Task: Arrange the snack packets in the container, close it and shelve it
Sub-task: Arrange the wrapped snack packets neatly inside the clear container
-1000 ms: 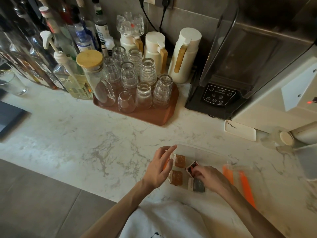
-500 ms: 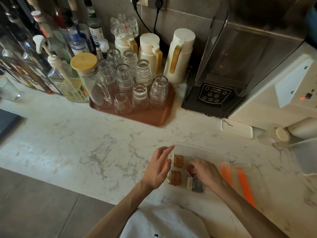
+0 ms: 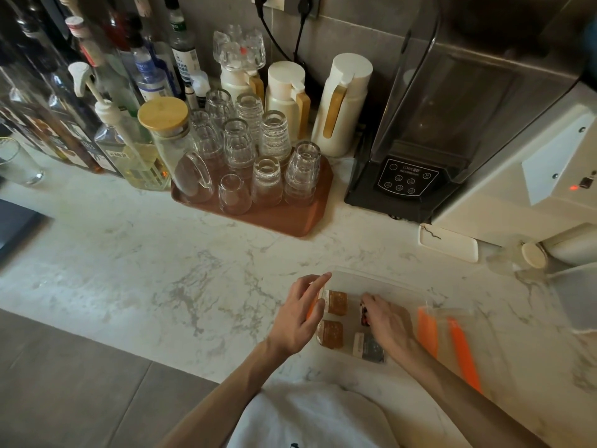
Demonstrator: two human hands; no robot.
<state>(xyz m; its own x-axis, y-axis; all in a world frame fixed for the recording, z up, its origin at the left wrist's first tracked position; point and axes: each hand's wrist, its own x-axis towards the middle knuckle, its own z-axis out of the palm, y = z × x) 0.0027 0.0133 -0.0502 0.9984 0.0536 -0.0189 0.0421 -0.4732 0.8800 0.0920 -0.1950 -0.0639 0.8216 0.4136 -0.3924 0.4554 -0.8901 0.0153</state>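
Observation:
A clear plastic container sits on the marble counter near the front edge. Inside lie two brown snack packets on the left and a grey packet at the front right. My right hand reaches into the container, its fingers curled over a dark red packet behind the grey one. My left hand rests against the container's left side with relaxed fingers, over an orange clip. The clear lid with orange clips lies just right of the container.
A brown tray of upturned glasses stands behind, with bottles to its left and white jugs at the wall. A black blender and a cream machine fill the right. A small white dish and a toppled jar lie nearby.
My right hand has set the red packet down flat behind the grey one, shifting slightly toward the back. My left hand has stayed at the container's side.

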